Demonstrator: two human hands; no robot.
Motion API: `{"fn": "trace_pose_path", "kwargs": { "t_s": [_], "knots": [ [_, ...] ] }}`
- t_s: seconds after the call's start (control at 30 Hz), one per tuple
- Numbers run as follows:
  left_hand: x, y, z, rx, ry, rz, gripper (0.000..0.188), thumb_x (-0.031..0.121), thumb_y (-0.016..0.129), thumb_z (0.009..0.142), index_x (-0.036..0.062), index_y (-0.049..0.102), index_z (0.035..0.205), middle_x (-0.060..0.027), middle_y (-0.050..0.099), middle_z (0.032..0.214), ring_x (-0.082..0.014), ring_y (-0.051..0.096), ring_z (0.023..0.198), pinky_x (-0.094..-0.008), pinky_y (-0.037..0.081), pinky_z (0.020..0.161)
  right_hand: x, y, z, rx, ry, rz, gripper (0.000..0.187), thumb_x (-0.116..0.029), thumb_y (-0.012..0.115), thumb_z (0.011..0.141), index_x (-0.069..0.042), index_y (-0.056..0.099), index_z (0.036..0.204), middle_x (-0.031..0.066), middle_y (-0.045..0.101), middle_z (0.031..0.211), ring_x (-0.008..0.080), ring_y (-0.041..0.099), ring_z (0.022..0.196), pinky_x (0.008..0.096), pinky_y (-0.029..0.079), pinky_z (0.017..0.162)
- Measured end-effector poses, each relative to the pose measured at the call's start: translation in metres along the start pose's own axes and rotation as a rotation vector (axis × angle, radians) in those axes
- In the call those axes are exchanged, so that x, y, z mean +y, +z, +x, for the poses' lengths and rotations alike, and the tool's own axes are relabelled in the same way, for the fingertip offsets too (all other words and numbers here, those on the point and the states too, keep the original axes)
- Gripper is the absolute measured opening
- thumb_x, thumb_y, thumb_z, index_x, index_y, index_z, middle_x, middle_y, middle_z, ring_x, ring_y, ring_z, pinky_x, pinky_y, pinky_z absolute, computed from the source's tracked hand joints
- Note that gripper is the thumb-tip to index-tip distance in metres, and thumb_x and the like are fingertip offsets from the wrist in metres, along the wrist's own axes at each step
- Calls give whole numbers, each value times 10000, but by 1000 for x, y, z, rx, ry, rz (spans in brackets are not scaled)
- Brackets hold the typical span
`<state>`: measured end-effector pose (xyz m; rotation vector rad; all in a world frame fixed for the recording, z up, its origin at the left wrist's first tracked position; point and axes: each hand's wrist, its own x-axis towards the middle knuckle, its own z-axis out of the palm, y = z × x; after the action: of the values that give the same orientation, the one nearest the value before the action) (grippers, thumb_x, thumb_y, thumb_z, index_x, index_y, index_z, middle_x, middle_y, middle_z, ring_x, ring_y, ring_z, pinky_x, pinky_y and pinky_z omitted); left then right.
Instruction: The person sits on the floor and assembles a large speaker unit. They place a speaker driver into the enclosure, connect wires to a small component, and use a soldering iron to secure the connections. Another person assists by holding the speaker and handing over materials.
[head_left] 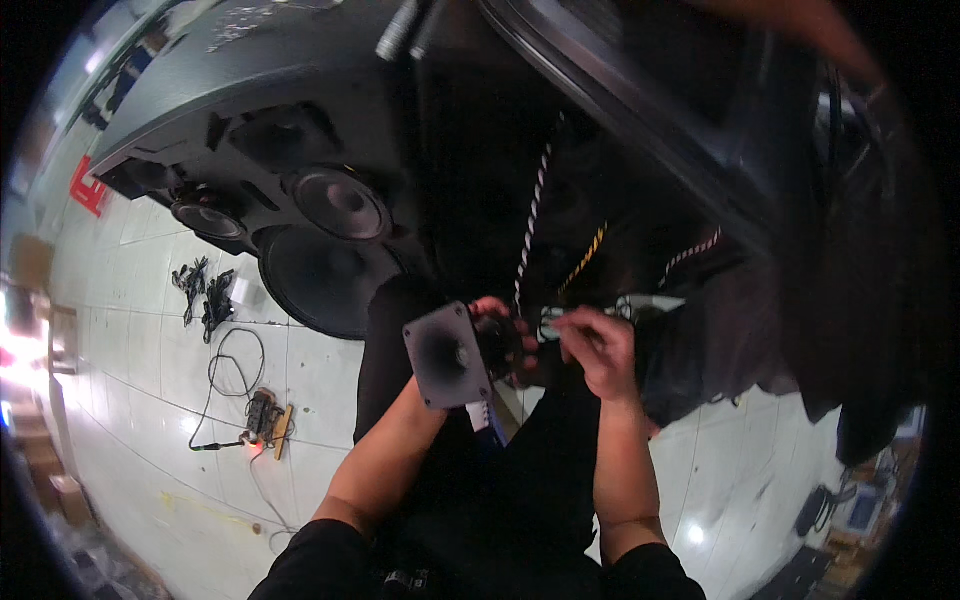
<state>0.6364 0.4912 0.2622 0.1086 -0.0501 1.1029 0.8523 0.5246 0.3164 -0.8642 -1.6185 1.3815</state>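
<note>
My left hand is closed around the back of a horn tweeter. Its square, dark flared mouth, with holes at the corners, faces up and left over my lap. To the right of it, my right hand is closed in a pinch. A thin pale loop shows at those fingertips, but I cannot make out what they hold. A black-and-white braided cable hangs from the dark cabinet down to between my hands. Beyond my right hand is a yellow-and-black braided cable.
The large dark cabinet fills the far side. At its left stands a speaker box with several round cones. A further striped cable hangs at the right. On the tiled floor lie black cable bundles and a power strip with its cord.
</note>
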Motion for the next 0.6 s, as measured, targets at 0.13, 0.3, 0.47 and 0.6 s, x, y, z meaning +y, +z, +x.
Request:
{"fn": "trace_pose_path", "kwargs": {
  "t_s": [0.13, 0.3, 0.47, 0.6],
  "knots": [
    [-3, -9, -3, 85, 52, -93, 397, 415, 509, 942, 97, 634, 1146, -219, 625, 1163, -410, 623, 1070, -586, 515, 894, 15, 28, -5, 138, 40, 89, 315, -100, 619, 950, 15, 614, 1244, 102, 674, 1108, 127, 662, 932, 262, 544, 797],
    [1, -23, -5, 122, 93, -100, 464, 423, 440, 954, 78, 653, 1181, -198, 659, 1129, -379, 630, 1064, -546, 505, 916, 19, 36, 7, 6, 155, 161, 321, -73, 576, 969, 13, 595, 1278, 135, 671, 1168, 171, 653, 1062, 311, 544, 907],
    [-4, -18, -5, 179, 206, -30, 422, 387, 476, 940, 80, 680, 1146, -156, 688, 1102, -312, 635, 1079, -458, 506, 944, 39, 35, 9, 9, 188, 52, 231, -56, 602, 944, -2, 666, 1159, 130, 711, 1058, 180, 684, 993, 312, 557, 868],
    [0, -17, -1, 174, 172, 78, 374, 362, 497, 941, 90, 695, 1104, -110, 703, 1097, -285, 629, 1100, -439, 504, 955, 42, 43, 14, 22, 210, -31, 193, -24, 605, 929, -12, 668, 1111, 99, 705, 1015, 165, 681, 951, 299, 552, 828]
  ]
}}
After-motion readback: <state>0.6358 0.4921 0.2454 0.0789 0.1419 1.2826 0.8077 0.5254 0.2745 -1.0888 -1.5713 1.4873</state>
